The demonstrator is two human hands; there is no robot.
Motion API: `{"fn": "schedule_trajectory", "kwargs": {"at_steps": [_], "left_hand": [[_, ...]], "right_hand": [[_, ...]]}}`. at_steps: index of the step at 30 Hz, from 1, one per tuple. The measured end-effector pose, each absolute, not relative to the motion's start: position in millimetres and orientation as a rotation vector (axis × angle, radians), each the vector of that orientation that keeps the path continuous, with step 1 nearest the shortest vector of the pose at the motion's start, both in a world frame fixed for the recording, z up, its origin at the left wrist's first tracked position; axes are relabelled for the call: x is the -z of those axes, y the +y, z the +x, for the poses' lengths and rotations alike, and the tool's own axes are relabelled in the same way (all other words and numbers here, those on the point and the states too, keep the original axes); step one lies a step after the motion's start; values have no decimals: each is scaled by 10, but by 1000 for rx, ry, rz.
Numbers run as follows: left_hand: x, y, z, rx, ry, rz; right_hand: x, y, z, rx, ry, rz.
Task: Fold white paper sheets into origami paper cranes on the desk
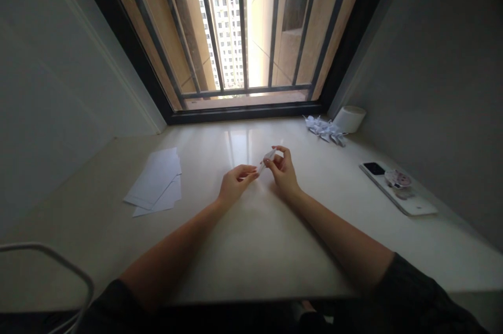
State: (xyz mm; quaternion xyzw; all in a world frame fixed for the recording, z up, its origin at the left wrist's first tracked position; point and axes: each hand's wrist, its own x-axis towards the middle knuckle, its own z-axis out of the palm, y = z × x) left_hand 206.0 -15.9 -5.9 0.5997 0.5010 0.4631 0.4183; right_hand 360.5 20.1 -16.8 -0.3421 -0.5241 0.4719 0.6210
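The left grip point(234, 183) and the right grip point(286, 174) cover parts of the folded paper point(270, 155), whose finer creases are too small to tell. Among the loose sheets point(157, 174), upper ones hide much of the lower, so their number is unclear. Folded pieces point(324, 130) overlap, partly hiding a white round thing point(351, 118), perhaps a cup or a roll. The picture on the phone point(417, 206) is blurred. The bottom edge cuts off both dark sleeves point(422, 292) and the cable point(91, 288).
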Motion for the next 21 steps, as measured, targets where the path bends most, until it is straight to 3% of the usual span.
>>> {"fn": "schedule_trajectory", "kwargs": {"at_steps": [8, 21], "left_hand": [[59, -143, 2040, -1209, 1270, 1482], [80, -118, 2031, -1252, 1146, 1361]], "right_hand": [[141, 134, 3619, -1037, -1692, -857], [220, 164, 3574, -1185, -1334, -952]]}}
